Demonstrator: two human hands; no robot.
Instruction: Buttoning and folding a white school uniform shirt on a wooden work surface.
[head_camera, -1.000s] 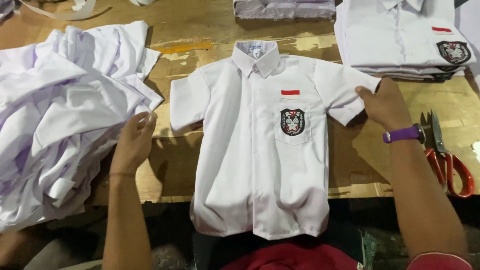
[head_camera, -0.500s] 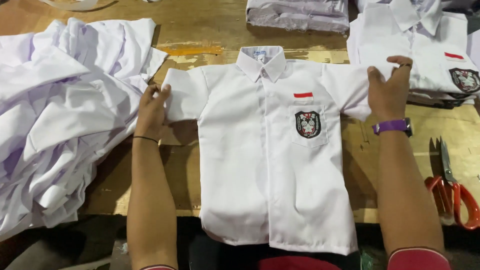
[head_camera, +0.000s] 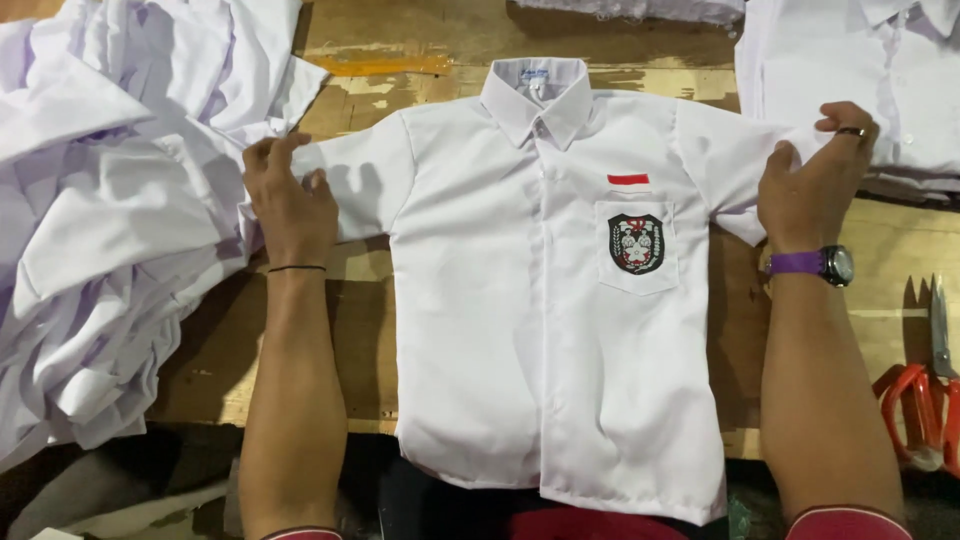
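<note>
White short-sleeved cotton school shirt (head_camera: 520, 300) flat, front up, centre of worn wooden table (head_camera: 400, 60), hem hanging over near edge. Left hand (head_camera: 288, 200) pinching left sleeve end, fingers closed on fabric. Right hand (head_camera: 815, 180) gripping right sleeve end, purple-strapped wristwatch (head_camera: 815, 264) on wrist. Heap of loose white shirts (head_camera: 100, 220) far left. Stack of folded white shirts (head_camera: 860, 60) far right. Orange-handled scissors (head_camera: 925, 400) near right.
</note>
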